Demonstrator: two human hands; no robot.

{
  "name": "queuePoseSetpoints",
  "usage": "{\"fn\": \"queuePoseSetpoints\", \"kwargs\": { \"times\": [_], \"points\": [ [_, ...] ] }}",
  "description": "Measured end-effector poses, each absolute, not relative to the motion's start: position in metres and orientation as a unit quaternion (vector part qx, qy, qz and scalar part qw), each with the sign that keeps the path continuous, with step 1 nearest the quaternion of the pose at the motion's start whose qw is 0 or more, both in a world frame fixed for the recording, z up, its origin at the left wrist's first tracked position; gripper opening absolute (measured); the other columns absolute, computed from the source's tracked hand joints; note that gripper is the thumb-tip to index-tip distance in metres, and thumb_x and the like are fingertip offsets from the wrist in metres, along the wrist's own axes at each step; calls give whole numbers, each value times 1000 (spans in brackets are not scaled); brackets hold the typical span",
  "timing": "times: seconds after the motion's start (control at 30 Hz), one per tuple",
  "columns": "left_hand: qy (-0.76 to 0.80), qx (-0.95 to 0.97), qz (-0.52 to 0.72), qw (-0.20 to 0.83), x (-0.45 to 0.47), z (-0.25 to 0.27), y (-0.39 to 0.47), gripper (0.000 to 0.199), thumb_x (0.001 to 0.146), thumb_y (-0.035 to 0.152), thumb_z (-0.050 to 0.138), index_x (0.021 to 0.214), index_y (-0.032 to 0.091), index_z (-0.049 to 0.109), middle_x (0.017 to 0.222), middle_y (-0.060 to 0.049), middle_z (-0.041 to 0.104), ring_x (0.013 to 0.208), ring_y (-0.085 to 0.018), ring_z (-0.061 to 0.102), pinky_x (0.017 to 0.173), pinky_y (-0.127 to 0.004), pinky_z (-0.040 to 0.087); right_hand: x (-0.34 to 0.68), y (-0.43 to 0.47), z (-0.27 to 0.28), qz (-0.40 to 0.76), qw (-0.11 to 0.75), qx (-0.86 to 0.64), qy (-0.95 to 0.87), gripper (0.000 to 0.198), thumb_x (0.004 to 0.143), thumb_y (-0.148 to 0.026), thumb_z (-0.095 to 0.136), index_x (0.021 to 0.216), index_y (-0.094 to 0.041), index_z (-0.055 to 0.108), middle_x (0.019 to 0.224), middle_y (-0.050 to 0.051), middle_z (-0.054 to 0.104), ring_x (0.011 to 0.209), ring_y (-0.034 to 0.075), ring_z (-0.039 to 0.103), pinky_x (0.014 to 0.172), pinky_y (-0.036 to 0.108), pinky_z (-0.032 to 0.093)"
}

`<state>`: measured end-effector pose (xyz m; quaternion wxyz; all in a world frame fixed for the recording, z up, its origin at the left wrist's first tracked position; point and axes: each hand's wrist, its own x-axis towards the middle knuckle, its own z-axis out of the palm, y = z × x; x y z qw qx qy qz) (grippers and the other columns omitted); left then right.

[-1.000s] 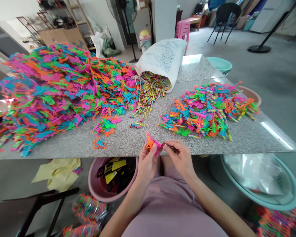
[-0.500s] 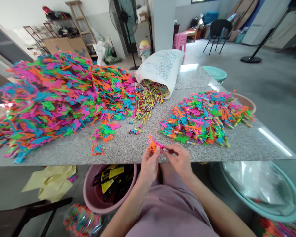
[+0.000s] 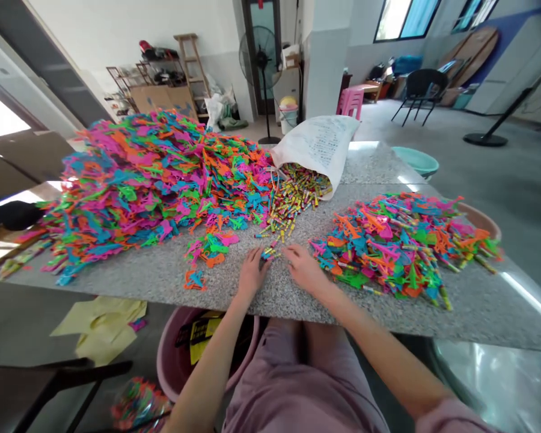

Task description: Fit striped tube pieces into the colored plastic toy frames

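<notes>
My left hand (image 3: 252, 272) rests low over the stone tabletop, fingers stretched out beside a few small printed tubes (image 3: 270, 252). From the other side my right hand (image 3: 305, 269) reaches toward the same tubes, fingers apart and slightly bent; nothing shows in its grasp. Right of it lies a heap of coloured plastic pieces with tubes (image 3: 388, 240) attached to many of them. More tubes (image 3: 297, 195) spill from a white woven sack (image 3: 320, 141) farther back. A small cluster of loose plastic pieces (image 3: 211, 248) lies left of my left hand.
A large mound of bright plastic pieces (image 3: 157, 174) covers the table's left side. Below the front edge stands a pink tub (image 3: 165, 343) with black and yellow packaging. A turquoise basin (image 3: 417, 159) is beyond the table, and a standing fan (image 3: 262, 60) is behind.
The orange and pink plastic pieces held between my hands are no longer in them. Both hands have moved forward onto the tabletop by the small tubes. The view has tilted up and turned left.
</notes>
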<state>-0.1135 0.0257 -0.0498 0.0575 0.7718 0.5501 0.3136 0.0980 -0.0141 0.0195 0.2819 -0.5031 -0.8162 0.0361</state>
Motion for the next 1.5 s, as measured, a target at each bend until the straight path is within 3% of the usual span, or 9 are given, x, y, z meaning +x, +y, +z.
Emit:
{"fn": "queuePoseSetpoints", "kwargs": {
  "times": [0.17,0.43,0.7,0.87,0.97,1.1,1.23,1.33,1.5],
  "points": [
    [577,743,336,40,-112,-44,15,43,80,30,62,119,15,53,115,-16,57,111,-29,54,95,-47,45,44,30,-5,-8,175,-412,-894,49,87,-9,46,136,-17,42,130,15,49,122,28,41,94,42,44],
    [567,649,452,232,-116,-40,20,26,70,14,58,95,18,53,85,-5,66,79,-19,66,77,-34,55,45,67,-10,-17,79,-310,-947,22,93,-14,41,110,-12,55,111,14,55,108,25,52,83,38,50],
    [535,592,500,337,-122,-34,19,21,76,30,61,92,17,59,86,-7,68,81,-20,67,79,-35,54,43,43,-14,50,96,-355,-929,19,92,-14,42,102,-13,58,103,12,58,77,18,61,67,32,51],
    [531,578,499,368,-99,-28,14,39,91,44,41,112,17,61,120,-11,65,115,-22,58,104,-41,41,39,31,-21,105,168,-421,-885,27,88,-19,48,114,-13,53,111,12,56,87,19,60,76,32,51],
    [540,584,491,354,-75,-33,10,44,94,43,35,123,17,55,131,-11,58,123,-21,52,111,-41,33,35,24,-29,127,224,-464,-847,30,89,-17,45,118,-13,50,115,14,55,103,22,54,89,35,46],
    [551,581,489,346,-64,-35,22,45,95,40,33,134,19,43,139,-11,50,130,-20,46,111,-40,33,35,23,-37,146,279,-517,-796,27,89,-15,41,114,-13,52,105,13,59,102,24,51,90,40,43],
    [603,611,466,213,-92,-25,64,37,93,35,38,124,18,51,130,-14,54,124,-24,48,105,-44,37,43,17,-35,167,321,-547,-755,37,91,-17,38,128,-13,41,104,10,60,95,20,56,82,31,47],
    [618,684,372,109,-115,-22,92,29,85,25,52,112,18,57,113,-13,58,114,-27,52,100,-45,40,47,15,-30,189,321,-573,-730,28,92,-19,40,118,-16,49,102,7,62,92,17,59,81,27,46],
    [609,729,295,103,-123,-28,100,13,77,18,59,90,18,60,97,-10,59,97,-26,57,88,-42,45,51,52,-12,172,270,-655,-684,27,95,-33,41,106,-14,57,90,12,66,83,22,64,71,30,47]
  ]
}}
